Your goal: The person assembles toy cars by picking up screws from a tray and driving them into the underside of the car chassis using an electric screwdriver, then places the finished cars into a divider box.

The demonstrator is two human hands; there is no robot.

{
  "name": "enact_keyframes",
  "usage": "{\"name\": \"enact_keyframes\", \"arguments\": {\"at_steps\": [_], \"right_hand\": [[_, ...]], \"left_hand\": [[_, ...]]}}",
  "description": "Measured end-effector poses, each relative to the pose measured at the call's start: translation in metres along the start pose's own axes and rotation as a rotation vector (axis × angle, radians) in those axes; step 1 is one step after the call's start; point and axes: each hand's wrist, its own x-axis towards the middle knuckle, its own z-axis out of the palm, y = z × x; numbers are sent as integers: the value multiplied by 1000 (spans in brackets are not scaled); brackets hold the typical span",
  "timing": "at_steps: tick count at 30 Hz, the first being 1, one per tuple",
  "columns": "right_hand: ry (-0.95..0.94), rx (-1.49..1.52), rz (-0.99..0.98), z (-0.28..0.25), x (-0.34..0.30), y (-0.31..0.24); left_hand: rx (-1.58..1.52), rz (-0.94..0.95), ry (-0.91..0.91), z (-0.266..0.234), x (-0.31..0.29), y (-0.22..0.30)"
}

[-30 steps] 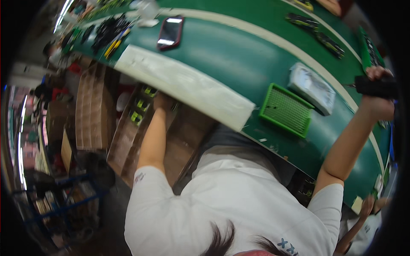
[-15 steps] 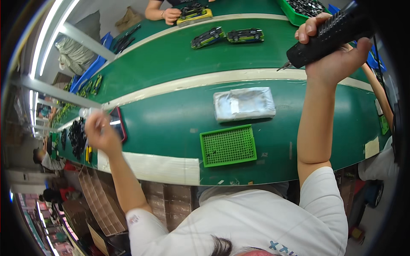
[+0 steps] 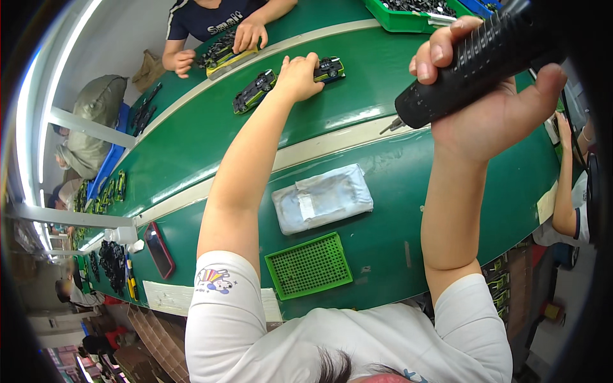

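Glossy green work surface (image 3: 367,96) carries a black-and-lime toy car (image 3: 331,68); my left hand (image 3: 298,78) has just moved onto its left end, bringing it within grasp; finger closure I cannot tell; my right hand (image 3: 479,118) grips a black cylindrical screwdriver (image 3: 463,73).

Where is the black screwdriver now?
In the head view, the black screwdriver is at upper right, in the person's right grip, up and right of the pale wrapped block.
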Motion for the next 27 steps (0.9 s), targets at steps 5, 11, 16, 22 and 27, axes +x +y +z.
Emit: {"name": "enact_keyframes", "arguments": {"at_steps": [5,11,16,22,27], "right_hand": [[81,-194,-93,1,3,9],[145,-420,-226,4,3,6],[150,-507,-306,24,-10,0],[-43,-43,-86,30,-34,-15],[-314,88,145,42,-90,-26]], "left_hand": [[-55,189,259,-19,-48,32],[-346,139,132,-69,-186,78],[-417,102,61,-69,-246,98],[-401,146,165,-53,-245,105],[-408,197,223,-49,-248,96]]}}
